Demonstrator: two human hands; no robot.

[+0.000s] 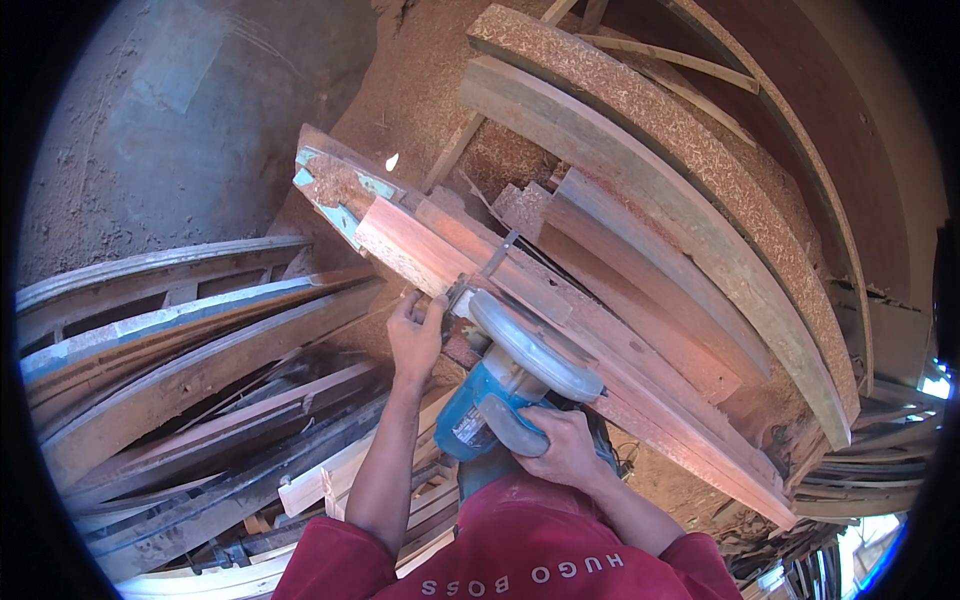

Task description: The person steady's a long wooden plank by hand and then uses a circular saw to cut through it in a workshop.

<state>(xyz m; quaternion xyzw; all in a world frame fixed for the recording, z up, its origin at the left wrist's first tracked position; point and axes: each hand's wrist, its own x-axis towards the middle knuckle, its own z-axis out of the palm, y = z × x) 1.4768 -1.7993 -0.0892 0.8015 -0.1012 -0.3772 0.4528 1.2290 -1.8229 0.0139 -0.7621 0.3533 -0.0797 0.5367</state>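
Note:
A blue circular saw (468, 412) with a grey blade guard (530, 345) rests over a long pinkish board (415, 248). My right hand (565, 448) is wrapped around its rear handle. Closer to the board's left side is my left hand (416, 335), with curled fingers and the thumb against the metal at the front of the saw's base. What lies between those fingers is too small to make out. A flat metal guide bar (500, 252) sticks out from the saw across the wood. The guard hides the blade.
Beneath the board lies a timber with flaking turquoise paint (340, 217). Thick curved beams (650, 150) arc along the right, dusted with sawdust. Stacked planks and frames (200, 400) fill the left side near my forearm. Grey floor (200, 120) shows at the upper left.

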